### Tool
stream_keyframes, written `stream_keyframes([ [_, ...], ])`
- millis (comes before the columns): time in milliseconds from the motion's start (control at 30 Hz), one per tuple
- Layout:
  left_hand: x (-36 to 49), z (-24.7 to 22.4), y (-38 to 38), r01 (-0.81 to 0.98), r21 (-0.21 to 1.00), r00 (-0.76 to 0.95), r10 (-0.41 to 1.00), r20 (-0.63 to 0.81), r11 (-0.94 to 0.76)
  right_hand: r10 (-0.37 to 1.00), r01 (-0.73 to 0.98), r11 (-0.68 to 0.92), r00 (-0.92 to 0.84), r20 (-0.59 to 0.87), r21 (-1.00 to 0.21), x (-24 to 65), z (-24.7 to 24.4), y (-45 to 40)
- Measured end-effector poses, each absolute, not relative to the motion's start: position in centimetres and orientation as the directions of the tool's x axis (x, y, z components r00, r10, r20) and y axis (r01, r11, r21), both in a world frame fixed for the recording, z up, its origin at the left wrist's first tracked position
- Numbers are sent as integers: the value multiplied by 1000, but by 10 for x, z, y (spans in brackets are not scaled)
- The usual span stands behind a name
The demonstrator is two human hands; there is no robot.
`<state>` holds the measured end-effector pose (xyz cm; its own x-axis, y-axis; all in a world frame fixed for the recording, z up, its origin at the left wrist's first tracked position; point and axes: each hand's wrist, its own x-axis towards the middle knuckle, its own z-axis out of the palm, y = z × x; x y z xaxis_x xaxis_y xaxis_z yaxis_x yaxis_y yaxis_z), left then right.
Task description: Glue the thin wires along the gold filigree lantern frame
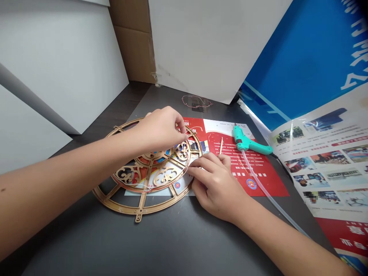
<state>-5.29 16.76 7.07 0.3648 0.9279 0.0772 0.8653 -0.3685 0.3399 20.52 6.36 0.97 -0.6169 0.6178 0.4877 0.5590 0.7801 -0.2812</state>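
So the whole thing here hangs on where that thin wire [188,154] sits: it curves along the right side of the gold openwork wheel [140,210], following the inner ring, and the visible stretch between the hands runs far to near, pretty much in line from one set of fingertips to the other. Left hand [165,128] comes across over the wheel and is at the far end of that stretch, fingertips curled down close together right by the wire, though I can't tell if it's actually between them. Right hand [214,184] is at the near end, reaching in from the wheel's right rim with bent fingers bunched at the wire, and I honestly can't tell if that's a pinch or just a press. Neither hand is clearly nearer imo. The wheel lies flat, partly on the dark counter [161,241] and partly over the left part of the red and white leaflet [266,180]. A teal glue gun [244,142] lies near the leaflet's far right corner, handle poking past its right edge, and a loose wire loop [212,104] sits toward the counter's far edge
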Motion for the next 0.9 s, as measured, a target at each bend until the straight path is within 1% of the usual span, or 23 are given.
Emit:
stream_keyframes([
  [67, -46, 84, 154, 925, 332, 210, 977, -43, -184, 619, 556, 779, -610, 495, -289, 205, 10, 64],
  [133, -39, 97, 142, 948, 314, 90, 988, -126, -46, 621, 551, 778, -601, 502, -302, 204, 10, 64],
  [233, -34, 109, 129, 954, 286, -31, 978, -208, 91, 626, 543, 774, -581, 520, -325, 204, 10, 64],
  [333, -38, 111, 124, 948, 260, -118, 961, -252, 185, 634, 544, 766, -556, 537, -341, 203, 9, 64],
  [433, -44, 109, 123, 937, 261, -153, 946, -285, 230, 631, 543, 768, -554, 542, -339, 204, 9, 64],
  [633, -50, 107, 120, 921, 298, -146, 930, -337, 252, 613, 536, 784, -584, 532, -314, 205, 10, 64],
  [900, -51, 107, 117, 897, 323, -187, 923, -336, 300, 621, 549, 779, -610, 492, -302, 201, 9, 64],
])
